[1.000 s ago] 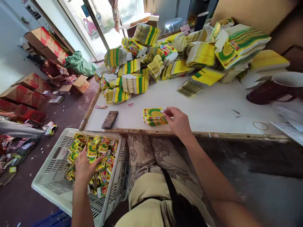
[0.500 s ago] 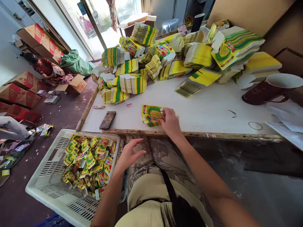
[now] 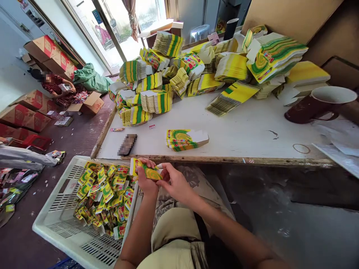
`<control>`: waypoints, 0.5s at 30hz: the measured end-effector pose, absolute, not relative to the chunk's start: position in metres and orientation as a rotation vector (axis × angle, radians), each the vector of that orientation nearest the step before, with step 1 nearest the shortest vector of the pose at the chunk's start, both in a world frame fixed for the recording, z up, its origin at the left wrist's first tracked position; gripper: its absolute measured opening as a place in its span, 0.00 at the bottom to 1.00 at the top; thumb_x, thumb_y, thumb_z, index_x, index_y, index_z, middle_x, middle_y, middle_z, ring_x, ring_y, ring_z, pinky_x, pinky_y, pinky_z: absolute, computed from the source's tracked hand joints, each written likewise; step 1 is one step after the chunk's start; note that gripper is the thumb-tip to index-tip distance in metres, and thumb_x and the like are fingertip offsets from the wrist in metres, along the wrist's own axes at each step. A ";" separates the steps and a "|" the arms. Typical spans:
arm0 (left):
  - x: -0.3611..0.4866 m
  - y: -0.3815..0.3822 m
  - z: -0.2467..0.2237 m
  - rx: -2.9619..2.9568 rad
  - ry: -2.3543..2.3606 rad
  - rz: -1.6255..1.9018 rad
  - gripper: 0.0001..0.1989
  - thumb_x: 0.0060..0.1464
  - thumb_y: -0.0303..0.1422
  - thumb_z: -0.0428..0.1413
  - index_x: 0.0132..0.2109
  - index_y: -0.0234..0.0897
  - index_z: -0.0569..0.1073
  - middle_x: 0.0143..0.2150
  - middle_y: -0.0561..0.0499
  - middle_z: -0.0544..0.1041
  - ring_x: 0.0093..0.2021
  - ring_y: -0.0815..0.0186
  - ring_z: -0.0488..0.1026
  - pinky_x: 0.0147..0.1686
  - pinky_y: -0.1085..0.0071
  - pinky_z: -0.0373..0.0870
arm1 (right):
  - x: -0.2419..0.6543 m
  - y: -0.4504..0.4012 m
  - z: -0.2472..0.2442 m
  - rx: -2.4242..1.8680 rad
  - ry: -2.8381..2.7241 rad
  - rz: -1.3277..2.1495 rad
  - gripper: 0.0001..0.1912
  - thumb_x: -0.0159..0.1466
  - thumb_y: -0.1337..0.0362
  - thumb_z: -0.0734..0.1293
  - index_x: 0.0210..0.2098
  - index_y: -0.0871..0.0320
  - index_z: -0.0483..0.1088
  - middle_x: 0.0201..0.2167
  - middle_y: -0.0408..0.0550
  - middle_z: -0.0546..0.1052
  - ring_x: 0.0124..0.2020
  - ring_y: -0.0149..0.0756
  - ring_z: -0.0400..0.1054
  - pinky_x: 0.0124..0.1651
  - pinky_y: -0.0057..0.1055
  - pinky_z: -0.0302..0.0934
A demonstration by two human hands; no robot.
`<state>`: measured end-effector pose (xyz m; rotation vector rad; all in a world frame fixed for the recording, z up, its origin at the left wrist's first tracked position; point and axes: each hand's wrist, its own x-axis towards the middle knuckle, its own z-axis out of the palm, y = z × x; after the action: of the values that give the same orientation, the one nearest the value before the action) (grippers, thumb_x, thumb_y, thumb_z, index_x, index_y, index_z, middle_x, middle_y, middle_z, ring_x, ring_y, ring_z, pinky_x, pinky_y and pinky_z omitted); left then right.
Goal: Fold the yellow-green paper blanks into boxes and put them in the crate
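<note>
A small yellow-and-green printed carton (image 3: 150, 172) is between my hands, just off the table's front edge. My left hand (image 3: 147, 181) wraps round its left and middle part, thumb on top. At the carton's right end, my right hand (image 3: 175, 182) pinches it with fingers and thumb. On the table ahead lies a short stack of flat cartons (image 3: 181, 140), white flaps to the right. Left of my lap, a white plastic crate (image 3: 53, 220) holds a heap of small yellow cartons (image 3: 106, 190).
Bundles of flat cartons (image 3: 157, 101) are piled along the back of the white table (image 3: 238, 138). A phone (image 3: 127, 144), a rubber band (image 3: 301, 148) and a dark red mug (image 3: 305, 108) lie or stand on it. A person (image 3: 57, 87) sits among red-and-brown boxes at far left.
My right hand has left the stack and come down to my left hand. A carton is now held between both hands. My left hand, spread before, has closed on it.
</note>
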<state>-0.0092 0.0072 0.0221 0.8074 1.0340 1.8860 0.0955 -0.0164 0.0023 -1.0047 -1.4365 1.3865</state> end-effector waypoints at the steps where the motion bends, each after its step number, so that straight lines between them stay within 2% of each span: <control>1: -0.010 0.006 0.019 0.825 1.082 1.863 0.24 0.50 0.56 0.59 0.34 0.40 0.66 0.27 0.57 0.61 0.26 0.71 0.62 0.30 0.75 0.66 | 0.098 -0.015 0.003 -1.031 -1.462 1.386 0.20 0.57 0.68 0.70 0.47 0.53 0.63 0.30 0.39 0.72 0.32 0.32 0.67 0.36 0.30 0.61; 4: -0.012 0.000 0.010 0.927 1.166 1.735 0.33 0.44 0.66 0.56 0.38 0.41 0.69 0.31 0.54 0.68 0.30 0.69 0.68 0.34 0.72 0.71 | 0.109 -0.008 0.003 -1.038 -1.433 1.420 0.19 0.57 0.64 0.71 0.46 0.53 0.64 0.29 0.38 0.71 0.28 0.31 0.65 0.33 0.29 0.59; 6: -0.015 -0.002 0.005 0.998 1.176 1.642 0.37 0.41 0.67 0.57 0.44 0.41 0.72 0.39 0.49 0.75 0.38 0.64 0.74 0.41 0.68 0.73 | 0.119 -0.001 0.003 -1.017 -1.346 1.421 0.17 0.58 0.59 0.71 0.44 0.53 0.64 0.30 0.39 0.71 0.29 0.32 0.66 0.33 0.29 0.60; 8: -0.020 -0.002 0.001 1.000 1.212 1.610 0.31 0.45 0.60 0.62 0.45 0.40 0.74 0.43 0.48 0.78 0.43 0.63 0.76 0.46 0.67 0.73 | 0.126 0.004 0.003 -0.991 -1.285 1.397 0.16 0.60 0.55 0.69 0.44 0.53 0.65 0.32 0.42 0.72 0.33 0.34 0.68 0.36 0.31 0.62; 11: -0.033 -0.001 -0.004 0.946 1.285 1.636 0.19 0.48 0.47 0.66 0.40 0.38 0.77 0.39 0.51 0.80 0.39 0.66 0.77 0.45 0.70 0.73 | 0.132 0.007 0.001 -0.943 -1.348 1.379 0.12 0.64 0.55 0.66 0.42 0.55 0.69 0.35 0.45 0.74 0.36 0.36 0.68 0.40 0.33 0.64; 15: -0.050 -0.001 -0.009 1.043 1.382 1.502 0.17 0.50 0.46 0.65 0.38 0.36 0.80 0.36 0.50 0.82 0.37 0.66 0.77 0.42 0.70 0.75 | 0.132 0.006 0.000 -1.005 -1.460 1.250 0.06 0.65 0.60 0.65 0.37 0.55 0.71 0.31 0.45 0.74 0.33 0.36 0.67 0.38 0.34 0.63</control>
<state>-0.0499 -0.0008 -0.0087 1.0434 1.3820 1.5024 0.1322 0.0062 -0.0004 -1.0050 -1.4603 1.2504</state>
